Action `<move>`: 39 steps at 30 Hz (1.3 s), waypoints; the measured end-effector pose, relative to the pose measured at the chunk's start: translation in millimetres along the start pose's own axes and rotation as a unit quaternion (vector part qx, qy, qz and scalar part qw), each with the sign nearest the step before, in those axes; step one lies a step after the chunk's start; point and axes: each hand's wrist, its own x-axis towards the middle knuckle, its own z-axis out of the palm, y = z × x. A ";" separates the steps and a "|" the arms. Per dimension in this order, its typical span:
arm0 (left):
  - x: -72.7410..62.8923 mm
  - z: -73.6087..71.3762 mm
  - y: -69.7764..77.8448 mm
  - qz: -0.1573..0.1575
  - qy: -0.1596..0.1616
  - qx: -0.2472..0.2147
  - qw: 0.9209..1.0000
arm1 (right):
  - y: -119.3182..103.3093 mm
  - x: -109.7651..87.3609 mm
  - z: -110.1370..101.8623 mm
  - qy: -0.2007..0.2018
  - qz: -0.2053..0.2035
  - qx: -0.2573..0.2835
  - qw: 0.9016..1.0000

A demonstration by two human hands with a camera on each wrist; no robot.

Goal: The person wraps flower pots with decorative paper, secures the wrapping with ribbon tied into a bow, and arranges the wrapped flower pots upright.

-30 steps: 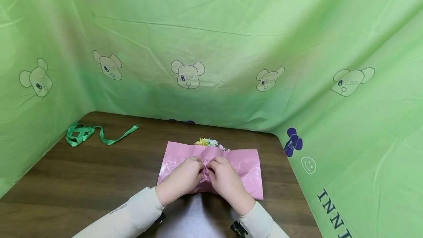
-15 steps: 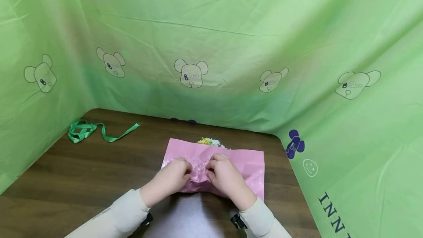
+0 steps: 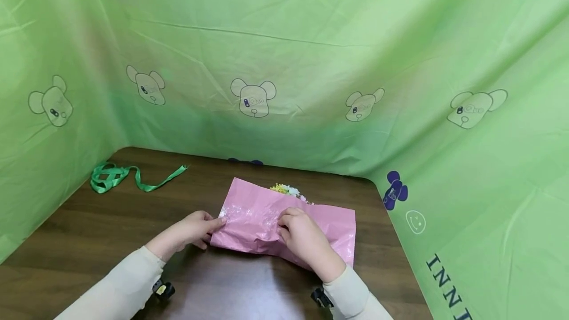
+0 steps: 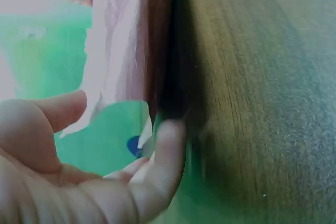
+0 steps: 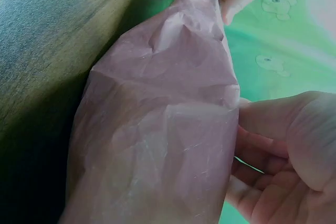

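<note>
A sheet of glossy pink wrapping paper (image 3: 249, 211), creased along its near side, lies across the middle of the table. Yellow, white and pink flowers (image 3: 286, 190) peek out past its far edge, the rest of them hidden. Near the paper's centre, my right hand (image 3: 306, 241) pinches a fold; in the right wrist view, its thumb (image 5: 268, 115) meets the paper's edge. My left hand (image 3: 191, 230) is at the sheet's left end. The left wrist view shows its thumb and fingers spread apart around that paper end (image 4: 113, 56).
Toward the table's back left lies a loose green ribbon (image 3: 151, 188), one tail stretched out to the right. A green cloth (image 3: 311, 63) printed with bear heads encloses the back and sides of the brown wooden table (image 3: 80, 241).
My left hand has let go of the gathered middle and moved left to the sheet's end. The paper's left part has spread flatter, while my right hand stays at the centre.
</note>
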 end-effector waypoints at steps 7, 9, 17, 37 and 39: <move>9.0 2.6 -8.3 -0.034 -0.116 -0.185 0.975 | 1.2 -1.2 -0.9 -0.004 0.007 0.009 1.000; 10.7 2.6 -9.0 -0.029 -0.128 -0.216 0.968 | 2.1 -1.1 -1.3 -0.003 0.009 0.012 1.000; 12.1 1.3 -19.2 -0.012 -0.142 -0.268 0.953 | 3.6 -0.2 -1.8 -0.010 0.024 0.029 0.999; 1.0 -17.9 -29.6 0.009 -0.218 -0.211 0.953 | 15.8 0.2 -2.7 -0.028 0.036 0.091 0.995; 4.6 -17.8 -30.4 0.002 -0.215 -0.216 0.952 | 15.3 -0.5 -2.4 -0.029 0.037 0.085 0.995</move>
